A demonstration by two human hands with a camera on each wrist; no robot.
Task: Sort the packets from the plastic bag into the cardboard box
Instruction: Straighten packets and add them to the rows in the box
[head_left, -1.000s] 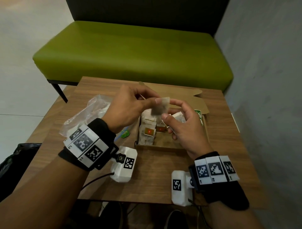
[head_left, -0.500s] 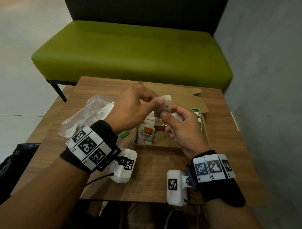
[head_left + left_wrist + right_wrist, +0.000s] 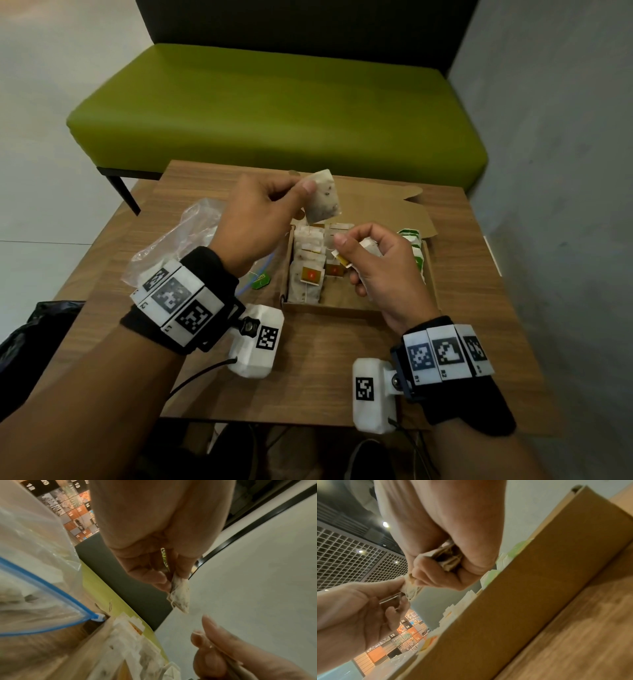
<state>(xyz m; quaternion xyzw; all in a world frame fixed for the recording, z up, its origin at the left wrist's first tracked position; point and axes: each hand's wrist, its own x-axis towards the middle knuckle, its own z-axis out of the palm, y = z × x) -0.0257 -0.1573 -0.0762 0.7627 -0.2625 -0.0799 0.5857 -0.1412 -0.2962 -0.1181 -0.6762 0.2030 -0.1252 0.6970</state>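
Two hands are up over the wooden surface (image 3: 318, 383). The left hand (image 3: 255, 222) pinches one tea packet (image 3: 323, 198) between thumb and fingers and holds it in the air, above the far end of the cardboard box (image 3: 346, 310). The right hand (image 3: 380, 270) is curled round a small bunch of packets (image 3: 371, 248) and pinches a yellow paper tag (image 3: 342, 262) on a thin string. How many packets are in that bunch is too hard to count.

There is one box, open, with its lid flap lying flat behind it. Inside stand three rows of packets: two rows with orange tags on the left and in the middle, and one row with green tags (image 3: 416, 253) on the right. One clear plastic bag (image 3: 178, 243) lies on the surface, left of the box. One green tag (image 3: 261, 281) lies between the bag and the box.

The left wrist view shows the blue zip strip (image 3: 46, 586) of the bag, which the head view hardly shows. The right wrist view shows the box wall (image 3: 522, 608) from low down, with packet tops poking above it, and the bunch squeezed inside the right hand (image 3: 443, 563).

A moment ago the two hands were close together with the one packet between them. Now the left hand has lifted it higher and farther away, and the hands are apart.
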